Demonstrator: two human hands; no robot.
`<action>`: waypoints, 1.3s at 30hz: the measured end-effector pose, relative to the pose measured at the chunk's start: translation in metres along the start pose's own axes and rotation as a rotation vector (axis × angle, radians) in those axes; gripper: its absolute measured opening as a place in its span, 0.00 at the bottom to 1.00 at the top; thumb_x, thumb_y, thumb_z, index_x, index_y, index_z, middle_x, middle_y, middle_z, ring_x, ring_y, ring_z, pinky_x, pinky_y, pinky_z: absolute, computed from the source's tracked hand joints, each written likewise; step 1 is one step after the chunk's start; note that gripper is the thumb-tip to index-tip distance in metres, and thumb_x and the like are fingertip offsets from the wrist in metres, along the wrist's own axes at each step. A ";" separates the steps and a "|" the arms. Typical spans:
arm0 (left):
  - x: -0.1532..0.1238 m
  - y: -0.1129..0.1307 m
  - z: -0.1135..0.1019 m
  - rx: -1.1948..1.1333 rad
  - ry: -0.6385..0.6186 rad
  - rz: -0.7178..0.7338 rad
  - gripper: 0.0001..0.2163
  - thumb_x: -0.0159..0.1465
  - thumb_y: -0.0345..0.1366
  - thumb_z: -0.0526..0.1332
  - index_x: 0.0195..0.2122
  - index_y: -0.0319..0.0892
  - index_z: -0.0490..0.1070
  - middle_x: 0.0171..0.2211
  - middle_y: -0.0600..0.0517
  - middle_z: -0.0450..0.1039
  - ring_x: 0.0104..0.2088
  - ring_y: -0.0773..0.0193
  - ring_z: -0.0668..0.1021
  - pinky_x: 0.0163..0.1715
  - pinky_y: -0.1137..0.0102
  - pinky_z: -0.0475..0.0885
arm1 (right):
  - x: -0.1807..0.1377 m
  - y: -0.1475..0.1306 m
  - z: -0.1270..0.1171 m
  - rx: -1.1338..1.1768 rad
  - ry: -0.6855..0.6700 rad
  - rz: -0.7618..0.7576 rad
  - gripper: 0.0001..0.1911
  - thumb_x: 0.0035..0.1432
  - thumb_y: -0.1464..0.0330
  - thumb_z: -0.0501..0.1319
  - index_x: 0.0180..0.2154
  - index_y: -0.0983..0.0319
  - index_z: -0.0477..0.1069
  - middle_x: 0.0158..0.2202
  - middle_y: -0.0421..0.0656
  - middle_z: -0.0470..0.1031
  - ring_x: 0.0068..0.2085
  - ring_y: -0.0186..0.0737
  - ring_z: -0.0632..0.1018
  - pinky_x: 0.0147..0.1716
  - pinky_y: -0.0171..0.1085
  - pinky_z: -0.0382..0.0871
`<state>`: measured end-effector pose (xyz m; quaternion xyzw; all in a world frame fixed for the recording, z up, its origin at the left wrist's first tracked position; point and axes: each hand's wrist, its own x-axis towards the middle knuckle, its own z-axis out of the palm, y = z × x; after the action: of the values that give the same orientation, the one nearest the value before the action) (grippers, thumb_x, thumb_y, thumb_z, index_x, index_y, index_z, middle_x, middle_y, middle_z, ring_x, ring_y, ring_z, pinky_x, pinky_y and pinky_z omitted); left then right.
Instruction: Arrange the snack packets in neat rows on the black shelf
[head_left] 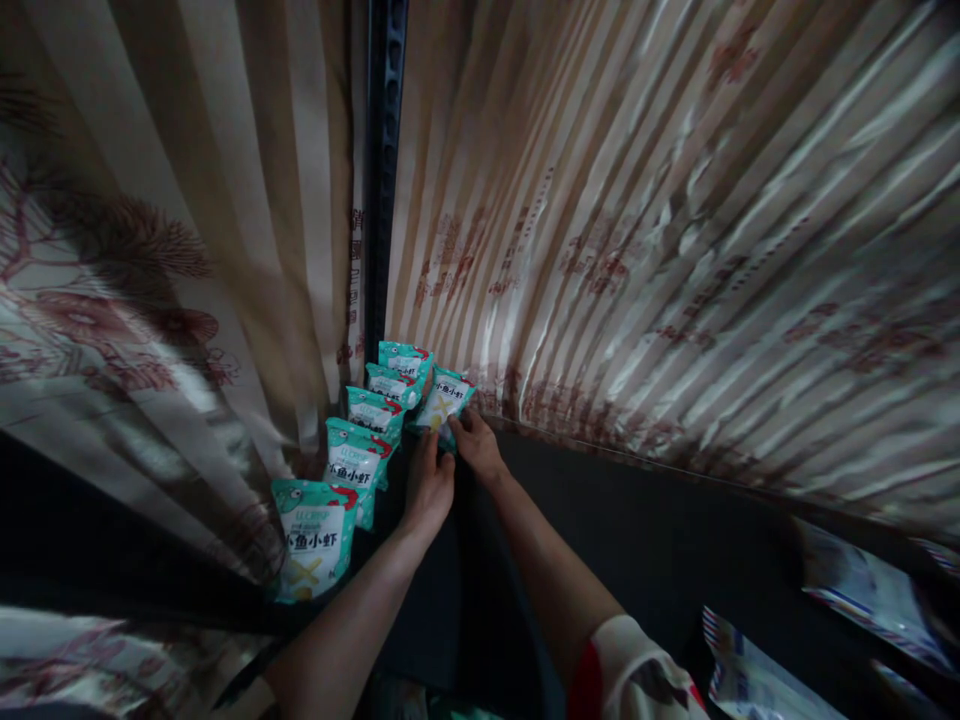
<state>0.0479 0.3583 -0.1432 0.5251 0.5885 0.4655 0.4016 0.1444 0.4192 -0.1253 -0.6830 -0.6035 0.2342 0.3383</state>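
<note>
A teal snack bag (443,399) with a pale front leans upright near the back corner of a black shelf. My left hand (430,484) grips its lower front edge, fingers pressed together on it. At the bag's right side, my right hand (475,443) has its fingers closed on the edge. To the left, a row of matching teal bags stands one behind another, from the front bag (312,540) through a middle bag (355,462) to the rear bag (405,356). The held bag stands beside the rear ones.
Pleated, printed curtains (585,220) hang along the back and left. A black slotted post (384,150) rises at the corner. Pale, blurred packages (870,580) lie at the right of the black shelf (637,520). More teal packaging (457,708) shows at the bottom edge.
</note>
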 end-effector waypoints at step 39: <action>-0.227 -0.013 -0.026 0.682 -1.053 0.408 0.27 0.58 0.31 0.57 0.60 0.43 0.56 0.63 0.44 0.53 0.61 0.53 0.61 0.58 0.60 0.60 | -0.358 0.102 -0.110 -0.386 0.020 -0.293 0.15 0.59 0.74 0.50 0.41 0.58 0.74 0.45 0.48 0.75 0.44 0.44 0.78 0.42 0.41 0.74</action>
<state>0.0483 0.1292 -0.1529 0.8815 0.3163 0.0007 0.3506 0.2344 0.0432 -0.1602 -0.6424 -0.7265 0.0561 0.2375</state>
